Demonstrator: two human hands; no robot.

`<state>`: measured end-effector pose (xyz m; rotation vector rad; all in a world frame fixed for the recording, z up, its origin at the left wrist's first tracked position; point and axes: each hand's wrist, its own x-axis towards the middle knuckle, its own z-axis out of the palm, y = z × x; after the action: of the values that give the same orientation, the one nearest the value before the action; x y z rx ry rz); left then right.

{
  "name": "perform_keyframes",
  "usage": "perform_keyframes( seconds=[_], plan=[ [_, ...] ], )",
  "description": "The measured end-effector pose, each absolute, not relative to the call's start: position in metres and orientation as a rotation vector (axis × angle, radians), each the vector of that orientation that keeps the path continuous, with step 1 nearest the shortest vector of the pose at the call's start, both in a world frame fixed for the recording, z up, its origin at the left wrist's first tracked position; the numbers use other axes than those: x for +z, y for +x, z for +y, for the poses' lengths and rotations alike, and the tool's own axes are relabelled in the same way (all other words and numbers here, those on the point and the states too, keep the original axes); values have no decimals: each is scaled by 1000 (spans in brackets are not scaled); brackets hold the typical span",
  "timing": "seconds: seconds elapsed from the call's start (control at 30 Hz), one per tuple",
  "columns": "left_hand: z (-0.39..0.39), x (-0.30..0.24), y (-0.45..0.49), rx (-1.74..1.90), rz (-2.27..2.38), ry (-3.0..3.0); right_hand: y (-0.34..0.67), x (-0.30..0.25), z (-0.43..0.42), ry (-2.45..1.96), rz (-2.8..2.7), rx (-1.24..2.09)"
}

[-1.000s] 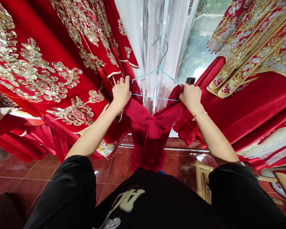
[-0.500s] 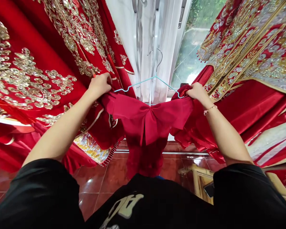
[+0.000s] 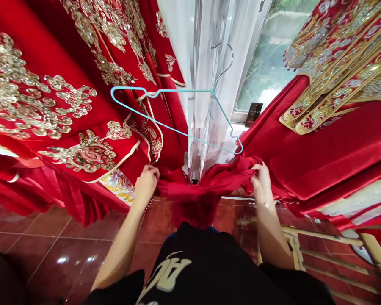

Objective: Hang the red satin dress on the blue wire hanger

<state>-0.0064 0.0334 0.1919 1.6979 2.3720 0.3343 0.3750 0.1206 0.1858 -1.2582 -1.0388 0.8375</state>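
A red dress (image 3: pixel 193 190) hangs stretched between my two hands, its upper edge bunched and its lower part hanging in front of me. My left hand (image 3: pixel 147 180) pinches the dress at its left end. At the right end my right hand (image 3: pixel 260 180) is closed on the gathered fabric. Above the dress, bare and tilted, is a light blue clothes hanger (image 3: pixel 184 90) with a metal hook, standing apart from both hands. Its left arm overlaps the beaded garment behind it.
Red garments with gold beading (image 3: pixel 66 106) hang close on the left. More embroidered red garments (image 3: pixel 330 144) hang on the right. A white curtain (image 3: pixel 206 63) and a window (image 3: pixel 273 55) are behind; a dark phone (image 3: pixel 254 113) stands there. A wooden chair (image 3: pixel 324 237) is at lower right, on red tiles.
The dress has come off the hanger and moved down with both hands, which are now closer together. The hanger has swung, its left end rising and now fully showing.
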Motion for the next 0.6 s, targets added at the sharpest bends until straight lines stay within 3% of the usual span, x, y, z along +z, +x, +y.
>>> perform_keyframes(
  seconds=[0.1, 0.3, 0.47, 0.6],
  plan=[
    [15, 141, 1, -136, 2366, 1518, 356, 166, 91, -1214, -855, 957],
    [-17, 60, 9, -369, 2247, 1335, 334, 152, 58, -1170, -730, 975],
    [-36, 20, 26, -392, 2154, 1225, 325, 159, 39, -1194, -751, 954],
    [-46, 6, 39, -109, 2102, 1294, 322, 162, 27, -1193, -764, 963]
  ],
)
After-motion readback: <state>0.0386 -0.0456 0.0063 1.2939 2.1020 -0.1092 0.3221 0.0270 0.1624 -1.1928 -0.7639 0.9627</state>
